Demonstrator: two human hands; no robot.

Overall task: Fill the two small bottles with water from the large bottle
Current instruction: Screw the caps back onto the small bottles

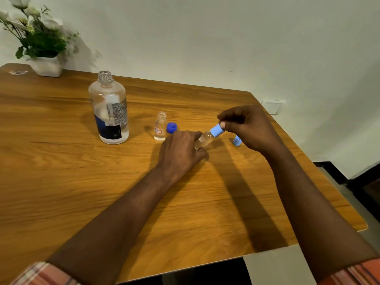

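The large clear bottle (110, 109) stands uncapped on the wooden table (61, 161), partly filled with water. A small clear bottle (160, 126) stands open to its right, holding some water. My left hand (181, 151) grips the second small bottle (205, 139), tilted toward the right. My right hand (246, 126) pinches the light blue cap (217, 130) sitting on that bottle's neck. A dark blue cap (171, 127) lies beside the standing small bottle. Another light blue cap (236, 140) lies on the table under my right hand.
A white pot with green and white flowers (41, 48) stands at the table's far left corner against the wall. The table's right edge (308, 161) drops off to the floor. A wall socket (273, 106) sits beyond the far right corner.
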